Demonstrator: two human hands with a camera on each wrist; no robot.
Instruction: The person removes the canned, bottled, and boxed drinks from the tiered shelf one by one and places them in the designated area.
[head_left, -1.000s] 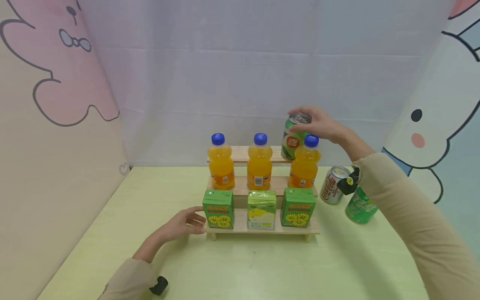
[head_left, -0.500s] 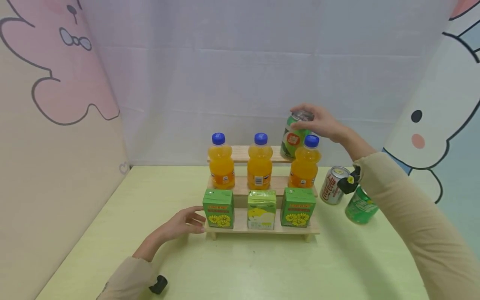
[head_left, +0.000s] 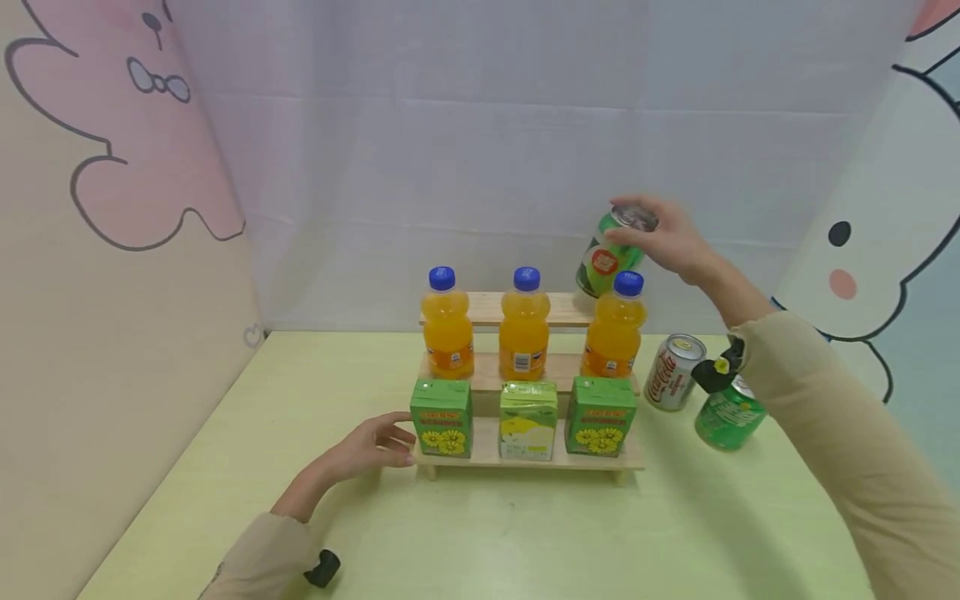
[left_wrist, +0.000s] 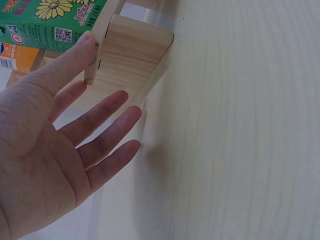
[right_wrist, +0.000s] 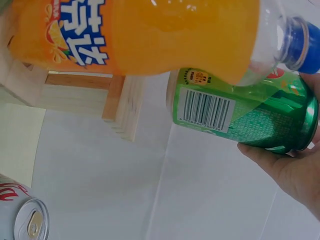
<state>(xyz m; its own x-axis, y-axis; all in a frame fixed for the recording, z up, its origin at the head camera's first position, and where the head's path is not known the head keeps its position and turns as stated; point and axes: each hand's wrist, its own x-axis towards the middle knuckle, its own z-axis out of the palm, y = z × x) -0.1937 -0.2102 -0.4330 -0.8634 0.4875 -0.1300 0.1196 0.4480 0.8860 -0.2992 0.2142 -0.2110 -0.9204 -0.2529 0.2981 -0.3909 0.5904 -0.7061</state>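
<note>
My right hand (head_left: 671,237) grips a green soda can (head_left: 609,257) near its top, thumb and fingers round the silver rim. The can leans, its base close over the right end of the top tier (head_left: 525,308) of a wooden stepped rack. In the right wrist view an orange soda bottle (right_wrist: 190,35) partly covers the green can (right_wrist: 235,115). My left hand (head_left: 371,446) is at the rack's lower left end, fingers spread and palm empty. Its thumb lies along the tier edge beside a green drink carton (left_wrist: 55,30).
Orange soda bottles (head_left: 525,333) with blue caps line the middle tier. Drink cartons (head_left: 528,425) stand in a row on the bottom tier. Right of the rack, a silver Coca-Cola can (head_left: 673,375) and another green can (head_left: 723,421) stand on the table, the latter partly behind the sleeve.
My right hand has raised the green can off the top tier area, up and to the right, and it leans more. My left hand stays at the rack's end.
</note>
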